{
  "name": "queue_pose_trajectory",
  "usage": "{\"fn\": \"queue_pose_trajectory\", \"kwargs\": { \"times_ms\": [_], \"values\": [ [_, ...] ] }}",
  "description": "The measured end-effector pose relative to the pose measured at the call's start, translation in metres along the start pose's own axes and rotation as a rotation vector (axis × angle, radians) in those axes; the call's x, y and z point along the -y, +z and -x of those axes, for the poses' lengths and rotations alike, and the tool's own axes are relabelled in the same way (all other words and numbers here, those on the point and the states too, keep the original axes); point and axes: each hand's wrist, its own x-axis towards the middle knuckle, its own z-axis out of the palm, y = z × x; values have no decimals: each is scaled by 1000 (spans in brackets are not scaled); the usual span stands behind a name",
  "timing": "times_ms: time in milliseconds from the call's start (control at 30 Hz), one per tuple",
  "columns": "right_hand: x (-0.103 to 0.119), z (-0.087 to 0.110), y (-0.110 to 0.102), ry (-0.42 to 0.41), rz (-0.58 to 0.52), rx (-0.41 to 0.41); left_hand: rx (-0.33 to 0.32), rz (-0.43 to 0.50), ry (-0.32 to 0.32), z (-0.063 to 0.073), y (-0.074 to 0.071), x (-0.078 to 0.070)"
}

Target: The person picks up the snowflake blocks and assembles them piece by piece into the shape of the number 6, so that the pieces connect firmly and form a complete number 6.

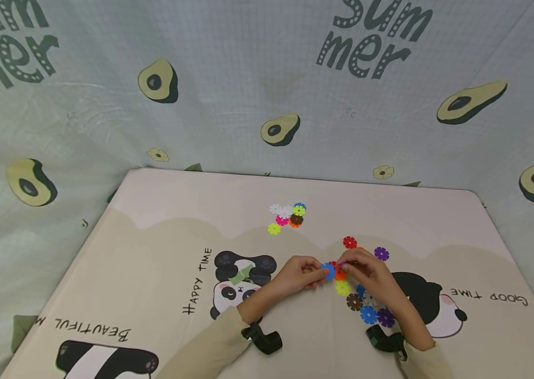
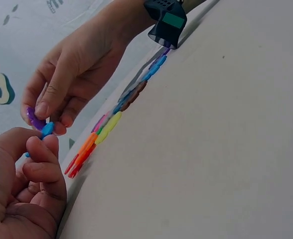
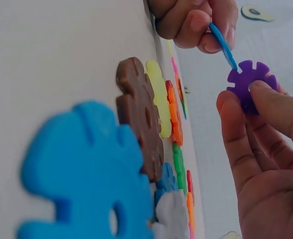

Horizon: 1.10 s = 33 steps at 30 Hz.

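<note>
Between thumb and fingers my left hand (image 1: 301,273) pinches a blue notched disc (image 1: 328,271), a flat flower-like piece. My right hand (image 1: 366,267) pinches a purple notched disc (image 3: 252,82) by its face. In the right wrist view the edge of the blue disc (image 3: 223,46) meets a notch of the purple one, the two standing crosswise. How deep they sit in each other I cannot tell. Below the hands lie loose discs: orange (image 1: 340,274), yellow (image 1: 343,288), brown (image 1: 354,302), blue (image 1: 368,315) and dark purple (image 1: 386,317).
A second cluster of discs, with a yellow one (image 1: 274,229) and a pink one (image 1: 282,220), lies farther back on the table (image 1: 162,226). Red (image 1: 349,242) and purple (image 1: 381,253) discs lie beyond my right hand. A patterned cloth (image 1: 229,68) hangs behind the table.
</note>
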Motion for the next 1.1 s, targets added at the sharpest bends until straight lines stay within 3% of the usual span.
{"fn": "queue_pose_trajectory", "kwargs": {
  "times_ms": [333, 600, 900, 1100],
  "values": [
    [0, -1, 4, 12, 22, -27, 0, 11, 11, -1, 1, 1],
    [0, -6, 9, -29, 22, -33, 25, -8, 49, -2, -1, 4],
    [3, -8, 6, 45, 49, 0, 29, 42, 4, -1, -1, -1],
    [7, -6, 0, 128, 188, -32, -9, 20, -8, -1, -2, -1]
  ]
}}
